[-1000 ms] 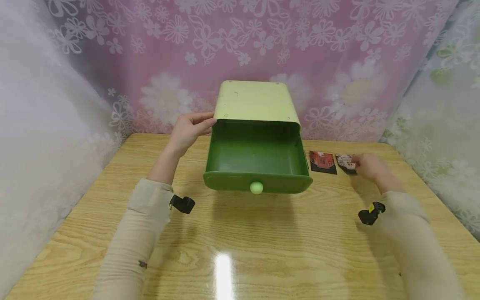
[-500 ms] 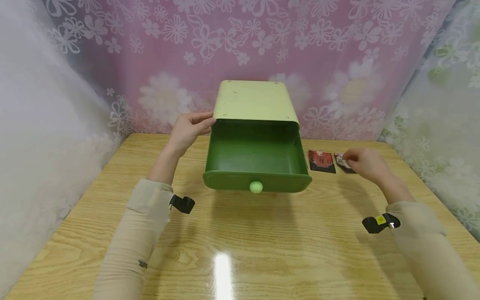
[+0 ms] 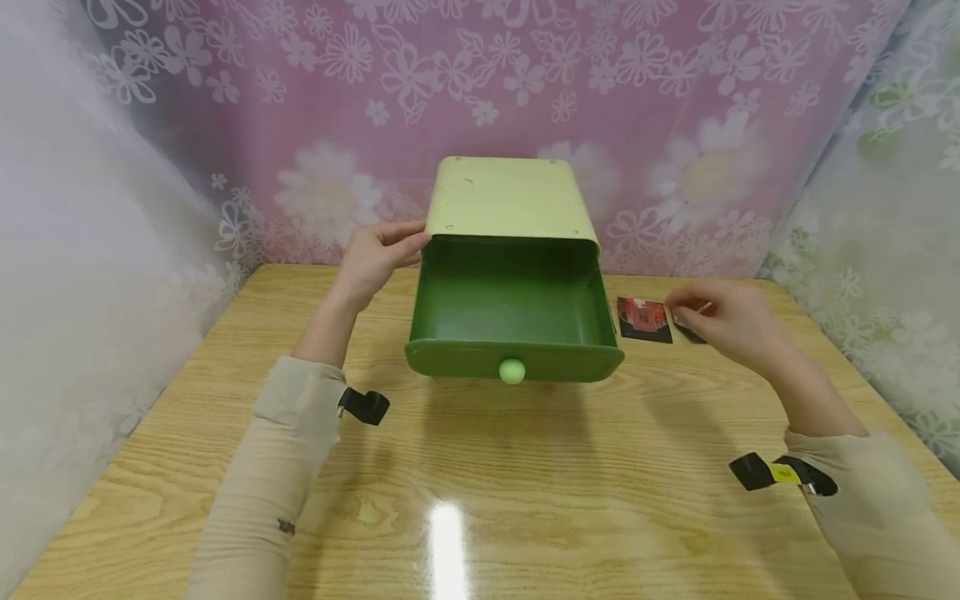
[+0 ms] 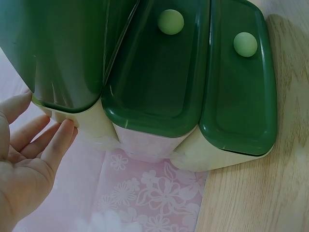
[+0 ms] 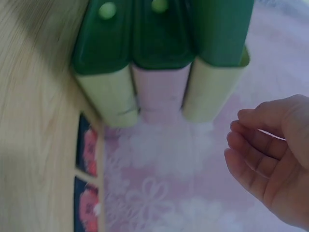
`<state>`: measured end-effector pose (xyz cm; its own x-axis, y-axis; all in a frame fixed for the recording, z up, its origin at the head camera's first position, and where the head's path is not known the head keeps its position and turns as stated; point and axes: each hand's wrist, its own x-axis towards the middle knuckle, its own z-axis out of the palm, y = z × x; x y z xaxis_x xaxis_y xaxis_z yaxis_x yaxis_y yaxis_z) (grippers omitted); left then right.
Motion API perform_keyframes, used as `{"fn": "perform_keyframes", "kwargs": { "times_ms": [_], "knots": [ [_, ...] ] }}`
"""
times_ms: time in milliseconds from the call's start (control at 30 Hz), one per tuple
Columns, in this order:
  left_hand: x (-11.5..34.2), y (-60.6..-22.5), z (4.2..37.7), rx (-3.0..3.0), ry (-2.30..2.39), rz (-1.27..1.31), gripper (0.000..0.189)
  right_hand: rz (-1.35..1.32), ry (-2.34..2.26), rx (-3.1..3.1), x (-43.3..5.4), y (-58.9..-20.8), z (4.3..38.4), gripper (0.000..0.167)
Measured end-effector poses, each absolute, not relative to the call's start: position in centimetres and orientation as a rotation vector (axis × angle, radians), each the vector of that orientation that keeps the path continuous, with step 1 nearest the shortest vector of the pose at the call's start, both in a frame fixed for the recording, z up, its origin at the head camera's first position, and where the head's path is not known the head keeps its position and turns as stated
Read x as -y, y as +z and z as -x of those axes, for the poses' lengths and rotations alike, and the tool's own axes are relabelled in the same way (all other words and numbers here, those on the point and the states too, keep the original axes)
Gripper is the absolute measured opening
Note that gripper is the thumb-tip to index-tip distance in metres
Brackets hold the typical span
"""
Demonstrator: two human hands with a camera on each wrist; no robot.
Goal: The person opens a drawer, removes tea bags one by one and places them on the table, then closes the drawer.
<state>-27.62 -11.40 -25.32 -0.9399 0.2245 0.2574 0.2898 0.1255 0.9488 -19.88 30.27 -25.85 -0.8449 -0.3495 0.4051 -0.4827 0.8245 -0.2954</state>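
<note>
1. Wood-grained counter (image 3: 510, 458) spreads from the green drawer (image 3: 510, 321) toward 6 o'clock; pink floral fabric (image 3: 480, 100) backs it at 12
2. The smooth drawer juts from a rounded cream cabinet (image 3: 510, 196), whose edge the left hand (image 3: 372, 262) touches at 10, fingers extended
3. Flat printed cards (image 3: 645, 323) lie at 3; the right hand (image 3: 731, 323), loosely curled, holding nothing, sits farther toward 9 than a second ago

Left fingers (image 4: 60, 137) touch cabinet (image 3: 510, 196) on their right. Top drawer (image 3: 457, 360) pulled out, right and in front; lower drawers (image 4: 241, 101) beneath. On table (image 3: 570, 467): card (image 3: 689, 333) below right fingers (image 5: 258, 157), second card (image 3: 645, 322) left of them. Curtain (image 3: 525, 50) behind.
</note>
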Motion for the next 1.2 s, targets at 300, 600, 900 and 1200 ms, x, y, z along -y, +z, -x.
{"fn": "perform_keyframes", "kwargs": {
  "times_ms": [300,600,900,1200],
  "knots": [
    [11.4,-25.4,27.7,2.288,-1.993,0.544,0.040,-0.815,0.657,2.383,-26.4,-23.1,16.6,0.013],
    [11.4,-25.4,27.7,2.293,-1.993,0.555,0.042,-1.282,0.771,2.047,-21.8,-21.9,14.5,0.034],
    [11.4,-25.4,27.7,2.312,-1.984,0.541,0.042,-1.443,0.401,2.016,-16.5,-23.9,12.5,0.028],
    [11.4,-25.4,27.6,2.297,-2.008,0.534,0.043,-1.242,-0.188,1.849,-14.3,-27.0,13.4,0.028]
  ]
}}
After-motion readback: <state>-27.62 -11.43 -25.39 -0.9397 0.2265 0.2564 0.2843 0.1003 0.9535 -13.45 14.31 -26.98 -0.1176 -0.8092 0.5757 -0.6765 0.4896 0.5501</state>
